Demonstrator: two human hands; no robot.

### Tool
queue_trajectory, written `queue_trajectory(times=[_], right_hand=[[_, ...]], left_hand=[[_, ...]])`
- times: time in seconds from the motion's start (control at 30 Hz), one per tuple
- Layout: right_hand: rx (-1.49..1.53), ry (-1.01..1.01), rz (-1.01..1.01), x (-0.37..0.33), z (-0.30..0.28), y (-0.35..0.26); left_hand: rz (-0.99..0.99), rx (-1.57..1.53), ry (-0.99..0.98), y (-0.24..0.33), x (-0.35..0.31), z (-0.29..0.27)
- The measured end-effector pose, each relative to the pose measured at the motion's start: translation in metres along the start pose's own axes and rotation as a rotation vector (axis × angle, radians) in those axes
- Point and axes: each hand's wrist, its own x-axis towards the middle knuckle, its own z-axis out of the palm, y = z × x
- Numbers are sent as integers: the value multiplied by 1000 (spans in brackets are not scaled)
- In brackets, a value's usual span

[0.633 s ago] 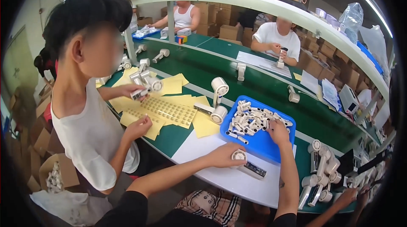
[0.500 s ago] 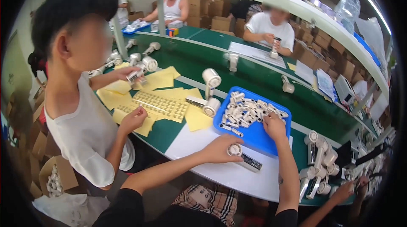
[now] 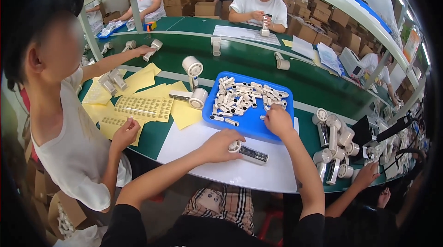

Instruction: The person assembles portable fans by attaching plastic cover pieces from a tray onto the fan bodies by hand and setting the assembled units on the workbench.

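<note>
My left hand is closed around the round head of a white handheld fan. The fan lies low over a white sheet, its handle pointing right with a dark circuit board exposed. Beyond it stands a blue tray with a heap of small white, dark-ended parts. My right hand reaches over the tray's right side, fingers bent down and pinched together among the parts. What they grip is hidden by the hand.
Two fans stand behind the tray's left side, by yellow sticker sheets. More fans are piled at the right, near another person's hand. A co-worker is close at the left. Fans lie on the green belt.
The whole view has shifted, so things sit further left and higher. The left co-worker's arm now stretches to the belt with a fan. My hands keep their places at the fan and tray.
</note>
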Motion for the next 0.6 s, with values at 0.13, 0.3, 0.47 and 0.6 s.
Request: queue_trajectory(times=[0.13,0.3,0.47,0.6], right_hand=[[72,-169,56,-5,-19,-2],[43,-107,12,1,0,10],[437,-37,26,-18,-45,-19],[1146,-124,187,-60,-50,-39]], left_hand=[[10,-7,40,1,0,4],[-7,-22,50,2,1,7],[-49,-5,87,-2,-3,7],[-34,-1,113,5,3,3]])
